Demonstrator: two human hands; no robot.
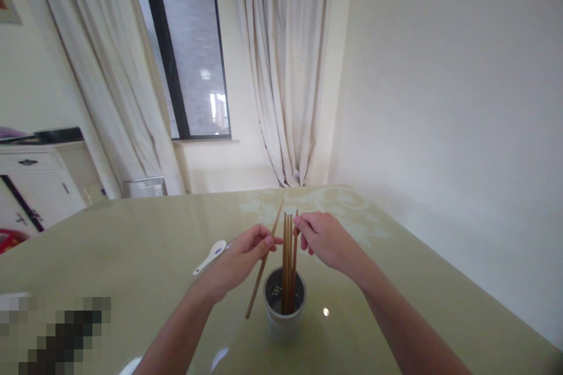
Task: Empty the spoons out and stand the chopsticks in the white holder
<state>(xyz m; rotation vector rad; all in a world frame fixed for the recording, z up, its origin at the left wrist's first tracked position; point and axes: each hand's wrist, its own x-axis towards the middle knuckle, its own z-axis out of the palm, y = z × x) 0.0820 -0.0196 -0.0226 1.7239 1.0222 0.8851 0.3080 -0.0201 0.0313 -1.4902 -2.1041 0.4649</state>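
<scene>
A grey cup-shaped holder (285, 322) with small holes inside stands on the table, and several wooden chopsticks (287, 263) rise upright from it. My left hand (250, 251), left of the holder, is closed on a single chopstick (258, 287) that slants outside the rim; its index finger reaches toward the standing bundle. On the other side, my right hand (319, 235) pinches the upper end of the rightmost chopstick (295, 263), whose lower end is in the holder. Behind my left wrist lies a white spoon (212, 256) with a blue mark.
The pale green glossy table (145, 258) reaches to the wall at the right. White dish edges (131, 366) show at the lower left, near a pixelated dark patch. Farther back are a white cabinet (39, 181), curtains (290, 70) and a window (193, 53).
</scene>
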